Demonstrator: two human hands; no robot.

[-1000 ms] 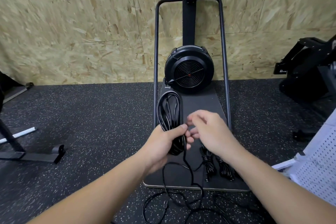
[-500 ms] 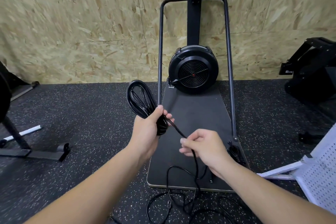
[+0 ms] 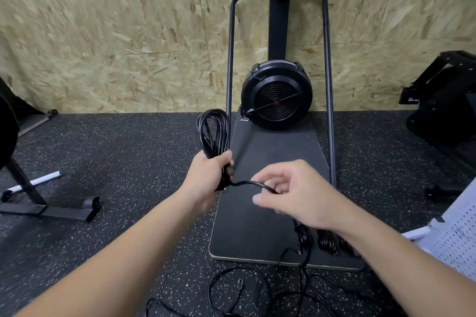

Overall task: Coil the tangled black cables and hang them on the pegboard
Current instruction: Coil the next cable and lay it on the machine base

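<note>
My left hand (image 3: 209,175) grips a coil of black cable (image 3: 214,131) near its lower end, with the loops standing up above my fist. A loose tail of that cable (image 3: 247,183) runs from the coil to my right hand (image 3: 293,188), which pinches it between thumb and fingers. Two wound cable bundles (image 3: 327,240) lie on the machine's black platform (image 3: 260,213), partly hidden by my right forearm. Tangled loose cable (image 3: 239,291) with a plug lies on the floor in front. The white pegboard (image 3: 456,237) leans at the right edge.
A black fan-wheel exercise machine (image 3: 277,99) with a tall tube frame stands against the chipboard wall. Another black machine (image 3: 443,105) sits at the right. A black stand with a foot bar (image 3: 49,211) is on the left of the speckled rubber floor.
My left hand has turned the coil more upright and shifted right. My right hand rose and slid along the tail, pulling it sideways from the coil's base.
</note>
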